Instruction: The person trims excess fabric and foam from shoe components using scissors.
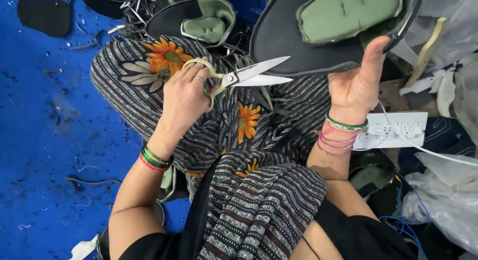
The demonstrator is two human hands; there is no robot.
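Fingers (196, 73) of your left hand (185, 98) grip open scissors (239, 77), your right hand (356, 83) holds the sole (289, 38), black rim largely untrimmed.

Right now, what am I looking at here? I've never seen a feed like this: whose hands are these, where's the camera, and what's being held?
There is one picture, from a camera on a person's head, looking down at their lap and two bare hands. The left hand has a grip on scissors, blades open. The right hand holds up a black sole piece with a green pad on it. A second such piece lies beyond the knees. The person sits on a blue floor strewn with black trimmings; a white power strip lies at right.
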